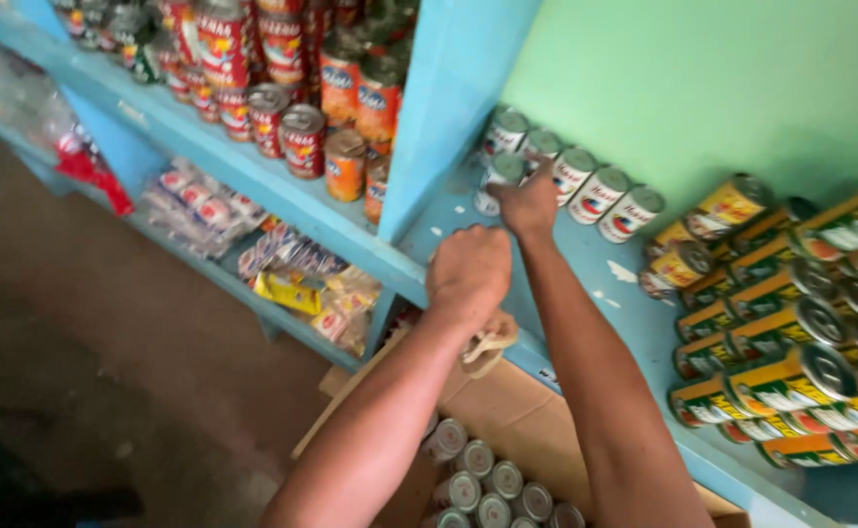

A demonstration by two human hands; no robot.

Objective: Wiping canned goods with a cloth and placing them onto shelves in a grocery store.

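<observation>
Right hand (529, 203) grips a white can (500, 177) near shelf edge (613, 293) — left hand (468, 271) fisted on a tan band (487, 347); yellow-green cans (791, 323) stacked right.

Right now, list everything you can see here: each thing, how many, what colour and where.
White-labelled round tins: about seven, white with grey lids, back of the blue shelf.
Yellow-and-green tins: many, stacked on their sides, shelf right.
Red and orange tins: many, left compartment.
Plastic snack packets: several, mixed colours, lower shelf.
Brown cardboard box: one, below, holding silver-topped tins.
Blue wooden shelf: one.
Left hand: fist closed on tan strips.
Right hand: fingers on a white tin.
</observation>
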